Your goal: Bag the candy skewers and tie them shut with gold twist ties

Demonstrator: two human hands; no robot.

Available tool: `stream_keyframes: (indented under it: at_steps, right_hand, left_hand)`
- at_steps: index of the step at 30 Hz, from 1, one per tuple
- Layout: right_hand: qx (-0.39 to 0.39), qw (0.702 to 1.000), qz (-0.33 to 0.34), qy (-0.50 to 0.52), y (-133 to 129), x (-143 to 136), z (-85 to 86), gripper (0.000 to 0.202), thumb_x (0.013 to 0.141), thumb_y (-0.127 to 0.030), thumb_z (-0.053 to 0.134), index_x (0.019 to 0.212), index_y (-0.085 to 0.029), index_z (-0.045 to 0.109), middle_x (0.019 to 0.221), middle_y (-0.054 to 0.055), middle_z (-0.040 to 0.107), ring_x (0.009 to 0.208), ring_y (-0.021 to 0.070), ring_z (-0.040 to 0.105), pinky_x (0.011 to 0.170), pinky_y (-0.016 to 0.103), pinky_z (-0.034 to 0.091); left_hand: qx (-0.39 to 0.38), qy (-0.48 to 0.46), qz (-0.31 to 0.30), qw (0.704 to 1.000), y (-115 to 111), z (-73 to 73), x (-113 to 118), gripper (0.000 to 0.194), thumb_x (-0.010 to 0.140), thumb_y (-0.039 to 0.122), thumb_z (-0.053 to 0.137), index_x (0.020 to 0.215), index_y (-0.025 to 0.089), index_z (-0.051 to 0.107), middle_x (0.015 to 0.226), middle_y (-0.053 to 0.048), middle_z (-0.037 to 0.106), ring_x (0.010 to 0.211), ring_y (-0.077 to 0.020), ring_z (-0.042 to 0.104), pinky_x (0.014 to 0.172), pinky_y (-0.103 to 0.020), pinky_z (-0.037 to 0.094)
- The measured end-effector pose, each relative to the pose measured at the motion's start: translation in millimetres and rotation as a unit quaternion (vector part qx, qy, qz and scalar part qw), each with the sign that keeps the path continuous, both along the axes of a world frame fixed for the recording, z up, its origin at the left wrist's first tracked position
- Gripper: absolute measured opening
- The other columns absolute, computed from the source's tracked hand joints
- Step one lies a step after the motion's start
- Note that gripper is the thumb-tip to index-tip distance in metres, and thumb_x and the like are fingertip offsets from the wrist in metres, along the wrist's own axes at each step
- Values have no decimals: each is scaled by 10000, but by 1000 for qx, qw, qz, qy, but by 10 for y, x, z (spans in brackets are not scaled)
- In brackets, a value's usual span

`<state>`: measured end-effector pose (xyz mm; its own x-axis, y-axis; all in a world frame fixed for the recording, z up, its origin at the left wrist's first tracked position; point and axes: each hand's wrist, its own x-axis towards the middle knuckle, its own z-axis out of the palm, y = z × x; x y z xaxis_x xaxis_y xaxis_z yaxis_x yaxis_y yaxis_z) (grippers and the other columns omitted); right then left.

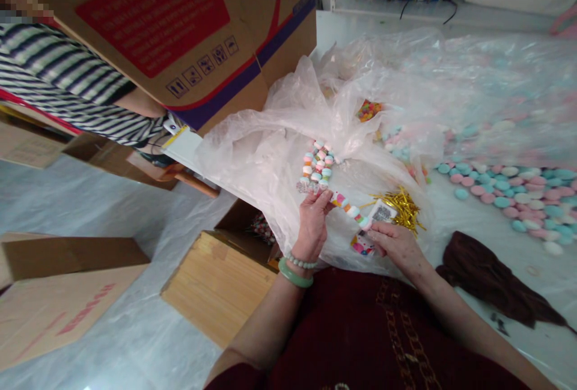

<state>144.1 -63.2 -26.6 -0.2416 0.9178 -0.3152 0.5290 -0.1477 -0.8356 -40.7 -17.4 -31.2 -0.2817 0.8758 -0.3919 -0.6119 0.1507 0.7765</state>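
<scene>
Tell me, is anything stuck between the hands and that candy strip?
Nothing visible is. The left hand pinches one end of the candy strip, and the right hand grips near the other. The golden ties lie beyond, not between.

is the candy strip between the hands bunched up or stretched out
Stretched out: the candy strip runs in one diagonal line between the left hand and the right hand.

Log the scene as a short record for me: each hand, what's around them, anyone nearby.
Left hand: pinches one end of a narrow candy strip
Right hand: at the strip's other end, fingers closed
Beyond left hand: more candy strips on clear plastic sheeting
Beyond right hand: gold ties
Picture right: loose pastel candies, dark brown cloth
Nearby: co-worker's striped sleeve, beside large cardboard box
</scene>
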Motion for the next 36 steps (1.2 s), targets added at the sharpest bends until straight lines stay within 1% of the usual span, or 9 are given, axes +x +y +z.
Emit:
stream_keyframes:
  at_steps: [2, 4, 7, 10, 16, 22, 27, 31, 36]
  right_hand:
    - [56, 995, 4, -84, -11, 6, 1, 305, 888, -425, 490, 936, -270, 748, 650, -22, 671, 613, 162, 596, 559, 242, 396]
    - [132, 977, 9, -168, -30, 1, 8, 297, 906, -399, 475, 964, -291, 745, 756, -7, 722, 676, 170, 632, 587, 243, 400]
    - [233, 940, 37, -245, -58, -25, 8, 313, 938, -346, 443, 1008, -259, 735, 766, 26, 732, 669, 163, 642, 582, 238, 377]
    - [281, 917, 46, -281, -69, -51, -10, 331, 956, -326, 419, 1010, -228, 730, 731, 41, 722, 638, 151, 637, 561, 235, 354]
    - [239, 929, 43, -281, -56, -51, -32, 314, 957, -350, 419, 956, -252, 717, 737, 18, 726, 626, 151, 638, 553, 234, 371]
    - [295, 918, 63, -257, -67, -72, -1, 354, 982, -337, 396, 983, -221, 731, 840, 45, 749, 710, 150, 660, 635, 231, 412]
    - [298, 919, 59, -251, -62, -78, -6, 337, 975, -324, 413, 1000, -222, 733, 874, 42, 754, 744, 151, 667, 654, 228, 422]
    - [264, 933, 57, -237, -35, -38, -8, 326, 963, -320, 418, 1023, -244, 729, 883, 34, 753, 755, 160, 667, 645, 236, 429]
    - [152, 974, 44, -160, 12, 5, 14, 295, 926, -363, 450, 948, -307, 740, 757, -5, 726, 700, 171, 644, 618, 248, 433]
  left_hand:
    - [-5, -14, 0, 1000, 13, -8, -11, 195, 616, 237, 788, 736, 154, 659, 695, 32, 634, 602, -77, 563, 621, -215, 453]
    - [-7, -19, -1, 1000, 23, -17, -14, 208, 624, 247, 784, 767, 158, 662, 707, 33, 637, 600, -75, 564, 625, -214, 456]
    - [-6, -14, -10, 1000, 20, -17, 10, 202, 635, 257, 781, 755, 147, 660, 699, 26, 636, 604, -75, 568, 635, -216, 460]
    - [-4, -19, -11, 1000, 6, 0, 47, 197, 629, 245, 786, 724, 143, 647, 689, 23, 635, 615, -80, 577, 653, -224, 466]
    - [0, -58, 16, 998, 19, -10, 48, 218, 627, 231, 789, 777, 155, 650, 743, 22, 657, 662, -93, 607, 707, -246, 485]
    - [9, -56, 35, 998, 34, -20, 58, 187, 659, 220, 767, 785, 168, 640, 774, 22, 659, 688, -82, 603, 726, -223, 482]
    - [-4, -47, 47, 998, 36, 11, 94, 207, 641, 232, 776, 751, 168, 612, 710, 50, 619, 626, -71, 577, 690, -227, 483]
    - [3, -36, -9, 999, 38, 19, 94, 227, 637, 268, 786, 713, 153, 605, 636, 44, 591, 559, -82, 560, 646, -256, 492]
    - [1, -29, -80, 996, 26, 15, 64, 232, 628, 243, 793, 750, 148, 620, 649, 21, 622, 573, -106, 597, 650, -275, 505]
